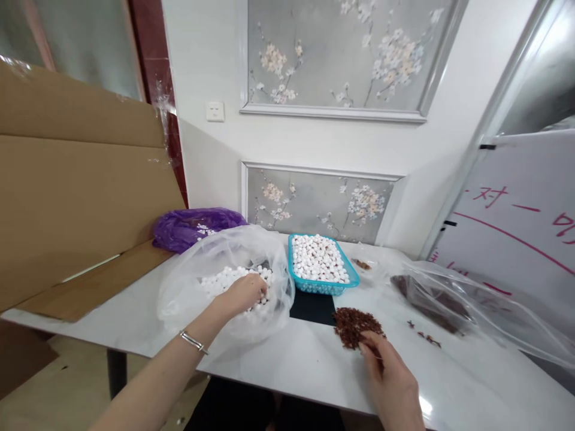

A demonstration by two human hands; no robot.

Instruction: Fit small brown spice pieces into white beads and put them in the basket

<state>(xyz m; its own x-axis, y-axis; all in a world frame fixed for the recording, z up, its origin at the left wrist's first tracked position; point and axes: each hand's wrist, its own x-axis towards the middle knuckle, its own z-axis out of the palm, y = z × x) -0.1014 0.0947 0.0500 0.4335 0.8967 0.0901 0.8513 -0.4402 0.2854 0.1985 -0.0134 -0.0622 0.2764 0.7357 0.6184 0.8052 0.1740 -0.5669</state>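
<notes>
My left hand (245, 293) reaches into a clear plastic bag (179, 293), fingers curled down among small white balls (224, 278). Its fingertips are partly hidden, so what they hold does not show. A bracelet circles that wrist. At the near right edge of a pile of small reddish-brown pieces (354, 323), my right hand (390, 377) is closed in a pinch, with something brown between thumb and fingers. Between and beyond the hands stands a blue plastic basket (353, 278), full of white balls with brown bits showing among them.
A dark flat mat (314, 306) lies partly under the basket. Behind the bag sits a purple plastic bag (179, 230). Cardboard (76, 191) stands at the left. On the right are a clear bag of brown material (431, 299) and a few loose brown pieces (426, 338).
</notes>
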